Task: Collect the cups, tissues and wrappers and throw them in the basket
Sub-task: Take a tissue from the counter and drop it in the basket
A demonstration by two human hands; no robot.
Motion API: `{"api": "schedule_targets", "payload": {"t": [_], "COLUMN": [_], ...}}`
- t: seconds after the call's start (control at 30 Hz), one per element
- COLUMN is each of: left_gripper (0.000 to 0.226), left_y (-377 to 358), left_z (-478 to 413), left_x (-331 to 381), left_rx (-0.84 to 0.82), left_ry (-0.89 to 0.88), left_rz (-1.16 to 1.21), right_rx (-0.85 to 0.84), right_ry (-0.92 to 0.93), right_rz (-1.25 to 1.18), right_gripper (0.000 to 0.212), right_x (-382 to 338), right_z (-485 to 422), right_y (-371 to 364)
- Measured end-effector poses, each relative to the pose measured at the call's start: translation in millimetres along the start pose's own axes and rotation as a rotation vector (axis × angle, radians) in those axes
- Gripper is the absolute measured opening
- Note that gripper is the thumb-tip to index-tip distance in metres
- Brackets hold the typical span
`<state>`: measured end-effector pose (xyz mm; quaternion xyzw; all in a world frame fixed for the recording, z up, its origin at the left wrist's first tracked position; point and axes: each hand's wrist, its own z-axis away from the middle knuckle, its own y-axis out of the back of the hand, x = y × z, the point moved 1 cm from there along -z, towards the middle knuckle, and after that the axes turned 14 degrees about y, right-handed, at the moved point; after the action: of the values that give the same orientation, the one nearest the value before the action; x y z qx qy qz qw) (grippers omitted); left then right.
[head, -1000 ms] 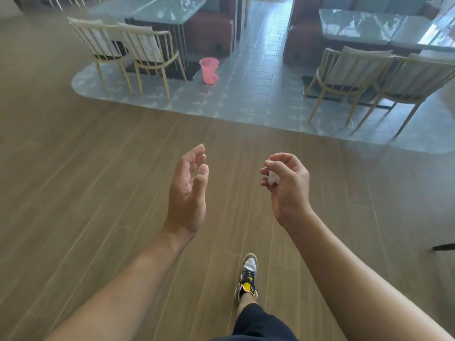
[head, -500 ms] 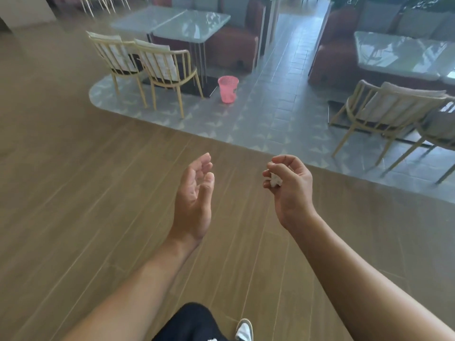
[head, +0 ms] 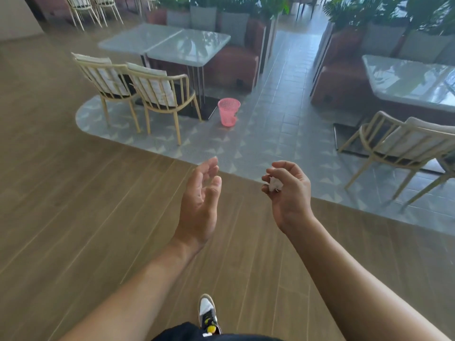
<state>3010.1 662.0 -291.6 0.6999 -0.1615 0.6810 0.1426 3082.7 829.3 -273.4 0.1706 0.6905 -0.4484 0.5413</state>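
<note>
The right grip (head: 286,187) is curled nearly closed around a small crumpled white tissue (head: 273,185), pinched between thumb and fingertips so it cannot drop while being carried. The left grip (head: 200,195) is loosely open and holds nothing, palm turned inward, probably free for the next pickup. The pink basket (head: 228,112) stands on the tiled floor well ahead of both grips, beside a chair (head: 160,94) and the counter (head: 187,46), so the tissue is not yet binned.
</note>
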Motion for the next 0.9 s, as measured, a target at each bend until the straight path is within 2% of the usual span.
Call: {"api": "schedule_targets", "payload": {"t": [0.27,0.6,0.7,0.9], "left_gripper": [0.037,0.051,0.046,0.056], "left_y": [13,-19,-36,-59], "left_z": [-161,-369,-449,-587], "left_x": [5,-28,-27,-18], "left_rx": [-0.046,-0.066,-0.044,0.012], "left_ry": [-0.006,0.041,0.047,0.054], "left_rz": [-0.022,-0.063,-0.087,-0.116], "right_rx": [0.044,0.073,0.051,-0.017], "right_ry": [-0.031,-0.075,-0.095,-0.112], "right_rz": [-0.045,-0.038,-0.024,-0.011], "right_gripper": [0.018,0.016,0.016,0.018], "right_x": [40,101,112,121], "right_z": [-124,-327,-407,-556], "right_y": [-86,-140,-161,-211]}}
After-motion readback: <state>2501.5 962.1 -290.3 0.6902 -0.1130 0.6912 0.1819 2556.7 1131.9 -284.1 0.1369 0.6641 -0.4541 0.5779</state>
